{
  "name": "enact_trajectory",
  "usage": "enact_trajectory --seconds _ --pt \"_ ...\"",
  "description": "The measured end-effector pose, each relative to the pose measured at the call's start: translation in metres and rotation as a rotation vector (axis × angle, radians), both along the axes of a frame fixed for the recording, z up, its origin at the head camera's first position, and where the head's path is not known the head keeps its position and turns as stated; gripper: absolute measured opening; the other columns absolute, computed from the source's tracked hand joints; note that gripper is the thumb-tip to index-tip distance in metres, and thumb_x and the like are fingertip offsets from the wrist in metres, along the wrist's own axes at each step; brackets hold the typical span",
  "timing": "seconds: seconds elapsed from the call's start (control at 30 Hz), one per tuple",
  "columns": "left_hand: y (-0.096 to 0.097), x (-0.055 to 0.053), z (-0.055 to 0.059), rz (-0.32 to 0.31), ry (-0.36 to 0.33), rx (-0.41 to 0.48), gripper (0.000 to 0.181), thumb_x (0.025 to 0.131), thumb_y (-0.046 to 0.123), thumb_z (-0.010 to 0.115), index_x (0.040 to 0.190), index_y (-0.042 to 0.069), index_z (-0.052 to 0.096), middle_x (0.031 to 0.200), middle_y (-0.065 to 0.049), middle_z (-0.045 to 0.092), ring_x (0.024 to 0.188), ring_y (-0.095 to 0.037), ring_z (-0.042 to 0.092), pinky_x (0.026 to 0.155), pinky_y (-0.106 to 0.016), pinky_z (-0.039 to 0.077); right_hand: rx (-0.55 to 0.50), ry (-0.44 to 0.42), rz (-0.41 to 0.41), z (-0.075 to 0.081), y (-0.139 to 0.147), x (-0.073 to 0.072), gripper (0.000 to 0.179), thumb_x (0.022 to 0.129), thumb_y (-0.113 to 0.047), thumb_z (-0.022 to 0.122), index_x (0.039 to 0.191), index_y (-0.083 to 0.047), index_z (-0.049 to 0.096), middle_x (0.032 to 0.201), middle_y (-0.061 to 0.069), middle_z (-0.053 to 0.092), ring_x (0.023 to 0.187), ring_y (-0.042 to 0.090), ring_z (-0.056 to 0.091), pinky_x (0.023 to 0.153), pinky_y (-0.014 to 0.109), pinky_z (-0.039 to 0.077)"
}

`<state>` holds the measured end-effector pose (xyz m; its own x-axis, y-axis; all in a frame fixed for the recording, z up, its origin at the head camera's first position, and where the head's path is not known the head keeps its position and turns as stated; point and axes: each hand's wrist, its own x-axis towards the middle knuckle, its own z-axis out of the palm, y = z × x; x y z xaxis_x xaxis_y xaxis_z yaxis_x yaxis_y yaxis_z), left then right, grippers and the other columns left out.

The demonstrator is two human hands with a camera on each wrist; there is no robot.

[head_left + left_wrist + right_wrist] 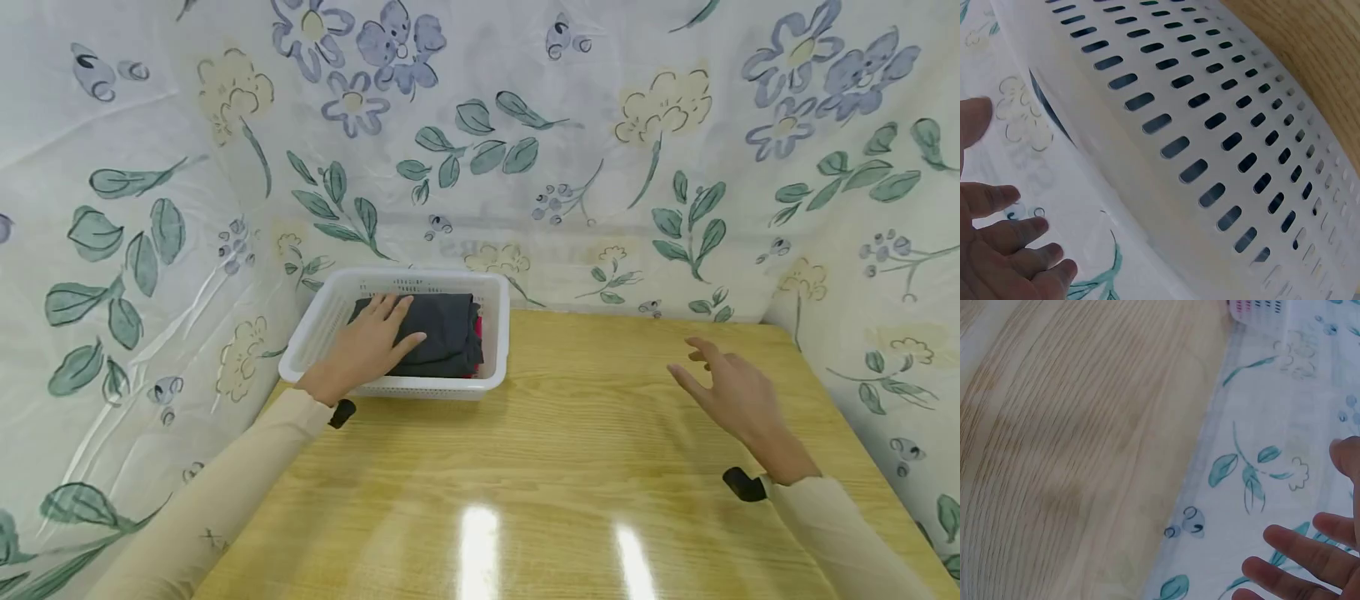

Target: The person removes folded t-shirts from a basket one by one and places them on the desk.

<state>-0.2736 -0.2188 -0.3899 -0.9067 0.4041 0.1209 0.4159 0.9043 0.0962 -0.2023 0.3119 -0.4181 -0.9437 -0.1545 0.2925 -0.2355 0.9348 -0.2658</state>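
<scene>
A white plastic basket (497,333) with slotted walls stands at the back left of the table. Inside lies dark folded cloth (442,329), with a strip of red fabric (478,327) showing at its right edge. My left hand (366,340) reaches over the basket's front-left side, its spread fingers overlapping the dark cloth in the head view. In the left wrist view, the slotted basket wall (1179,100) fills the middle, and the left fingers (1016,234) are extended beyond the rim. Over the table's right side, my right hand (738,392) is held with fingers loosely bent, holding nothing.
The wooden table (585,433) has bright reflections near its front. Floral-patterned sheeting (585,167) rises behind the table and along both sides, close to the basket's back and left. A dark wrist device (744,484) sits below the right hand.
</scene>
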Motion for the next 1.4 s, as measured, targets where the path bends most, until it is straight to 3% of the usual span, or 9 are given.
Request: enact_trajectory --seconds 0.13,0.27,0.4,0.5,0.8,1.4 --pt "-0.001 -0.004 0.000 0.006 0.029 0.079 0.049 0.107 0.027 0.059 0.140 -0.009 0.055 0.139 -0.031 0.056 0.135 -0.048 0.047 0.107 -0.058 0.043 -0.036 -0.018 0.004 0.000 -0.007 -0.002 0.062 0.104 -0.052 0.056 0.144 -0.004 0.053 0.119 0.020 0.072 0.096 0.038 0.069 0.066 0.052 0.055" --pt "-0.005 -0.008 -0.001 0.007 0.023 0.180 0.031 0.103 0.017 0.063 0.120 -0.009 0.068 0.113 -0.026 0.070 0.101 -0.040 0.067 0.085 -0.051 0.056 -0.076 -0.044 0.017 -0.004 -0.015 -0.007 0.064 0.104 -0.054 0.054 0.143 -0.004 0.055 0.115 0.019 0.073 0.092 0.034 0.069 0.065 0.048 0.055" --pt "-0.011 -0.012 -0.003 0.019 0.003 0.235 0.025 0.103 0.015 0.064 0.112 -0.007 0.070 0.097 -0.020 0.072 0.072 -0.026 0.066 0.066 -0.043 0.054 -0.118 -0.050 0.043 -0.008 -0.024 -0.013 0.062 0.105 -0.052 0.055 0.142 -0.003 0.056 0.112 0.018 0.075 0.086 0.030 0.070 0.062 0.043 0.054" --pt "-0.015 -0.014 -0.004 0.023 -0.017 0.274 0.025 0.103 0.015 0.064 0.113 -0.008 0.070 0.095 -0.019 0.072 0.065 -0.021 0.062 0.063 -0.041 0.052 -0.149 -0.044 0.054 -0.011 -0.032 -0.018 0.058 0.105 -0.049 0.057 0.141 -0.003 0.058 0.110 0.017 0.075 0.083 0.027 0.070 0.062 0.041 0.054" --pt "-0.022 -0.013 0.002 0.053 -0.038 0.327 0.027 0.104 0.016 0.061 0.116 -0.007 0.069 0.110 -0.024 0.071 0.095 -0.039 0.069 0.084 -0.055 0.054 -0.209 -0.040 0.088 -0.017 -0.058 -0.026 0.053 0.104 -0.042 0.062 0.139 -0.004 0.060 0.109 0.016 0.076 0.081 0.026 0.070 0.064 0.042 0.055" --pt "-0.038 -0.010 0.007 0.077 -0.041 0.375 0.025 0.104 0.016 0.060 0.112 -0.006 0.069 0.108 -0.025 0.071 0.092 -0.039 0.067 0.081 -0.054 0.053 -0.291 -0.047 0.168 -0.015 -0.110 -0.037 0.049 0.103 -0.042 0.064 0.137 -0.008 0.063 0.107 0.011 0.076 0.078 0.019 0.068 0.064 0.038 0.054"
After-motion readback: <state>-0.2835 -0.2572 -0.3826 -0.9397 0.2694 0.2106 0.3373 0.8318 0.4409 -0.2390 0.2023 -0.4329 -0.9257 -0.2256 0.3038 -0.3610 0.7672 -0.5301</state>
